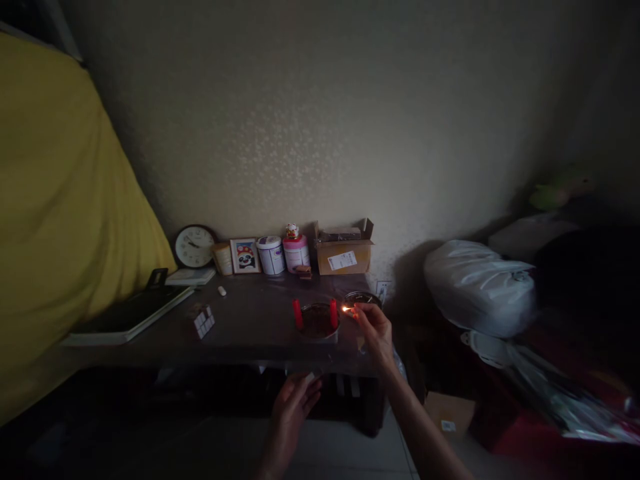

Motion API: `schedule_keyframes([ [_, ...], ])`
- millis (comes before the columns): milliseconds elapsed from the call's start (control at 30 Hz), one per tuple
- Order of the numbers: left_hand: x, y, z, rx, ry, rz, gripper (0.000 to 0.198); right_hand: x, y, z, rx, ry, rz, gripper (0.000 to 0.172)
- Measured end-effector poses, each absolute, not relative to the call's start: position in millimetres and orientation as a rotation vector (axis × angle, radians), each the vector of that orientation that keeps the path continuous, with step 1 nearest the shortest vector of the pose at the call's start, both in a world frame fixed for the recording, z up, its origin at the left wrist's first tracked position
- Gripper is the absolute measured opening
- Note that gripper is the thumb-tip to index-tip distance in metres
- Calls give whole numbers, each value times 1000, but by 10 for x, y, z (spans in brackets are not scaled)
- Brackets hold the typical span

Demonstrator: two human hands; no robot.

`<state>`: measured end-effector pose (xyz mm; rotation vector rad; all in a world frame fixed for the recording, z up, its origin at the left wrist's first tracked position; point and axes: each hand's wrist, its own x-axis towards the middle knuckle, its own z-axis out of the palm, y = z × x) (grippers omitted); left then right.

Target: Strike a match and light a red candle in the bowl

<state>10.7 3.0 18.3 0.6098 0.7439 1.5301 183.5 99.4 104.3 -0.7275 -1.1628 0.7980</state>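
My right hand (374, 330) is raised over the right end of a dark low table (250, 327), its fingers pinched on a lit match whose small flame (346, 309) burns just right of a red candle (333, 313). A second red candle (297, 313) stands on the other side of a round dish (317, 321) with dark contents. A dark bowl (361, 299) sits behind the flame. My left hand (295, 403) hangs below the table's front edge, fingers curled around something small I cannot make out.
Along the wall stand a clock (195, 246), a panda picture (245, 256), two canisters (271, 255) and a cardboard box (344, 251). A laptop (127, 313) and a puzzle cube (203, 321) lie at the left. Yellow fabric (55, 220) hangs left; white bags (477, 287) lie right.
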Motion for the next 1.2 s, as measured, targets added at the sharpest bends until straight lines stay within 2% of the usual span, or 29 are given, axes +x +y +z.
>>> schedule_keyframes([
  [600, 95, 39, 181, 600, 725, 1520, 22, 1658, 1199, 1135, -648, -1053, 935, 28],
  [1200, 113, 44, 207, 563, 749, 1527, 31, 1571, 1172, 1233, -674, -1041, 902, 31],
])
